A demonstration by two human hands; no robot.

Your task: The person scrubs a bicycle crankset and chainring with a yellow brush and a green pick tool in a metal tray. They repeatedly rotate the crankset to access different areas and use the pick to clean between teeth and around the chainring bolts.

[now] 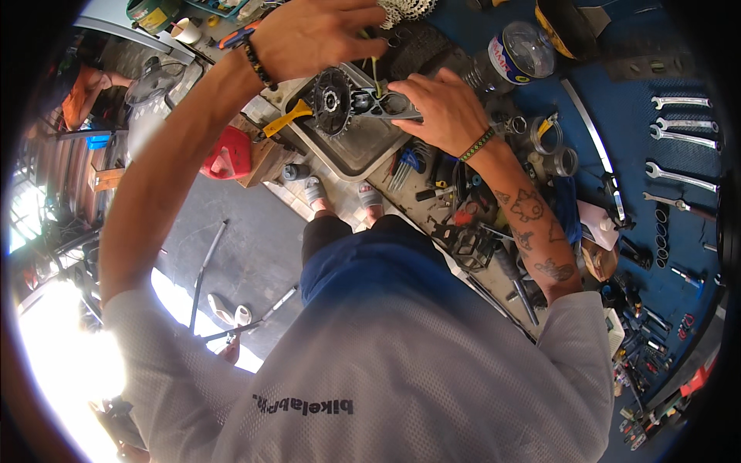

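Observation:
A bicycle crank arm (382, 106) with a dark toothed chainring (332, 101) is held over a shallow metal tray (351, 171). My right hand (444, 108) grips the crank arm's end, thumb and fingers closed around it. Above it, my left hand (320, 37) is closed on a thin yellow-green stick (377, 73), whose lower end reaches the crank arm; its exact kind is unclear. Beside the chainring, a yellow-handled tool (287, 118) lies across the tray's left rim.
Right of the tray, the bench holds a cut plastic bottle (525, 54), a glass jar (546, 135) and loose tools. Wrenches (681, 125) hang on a blue panel. A sprocket cassette (407, 11) sits at the far edge. At left are a red rounded object (228, 153) and another person (77, 96).

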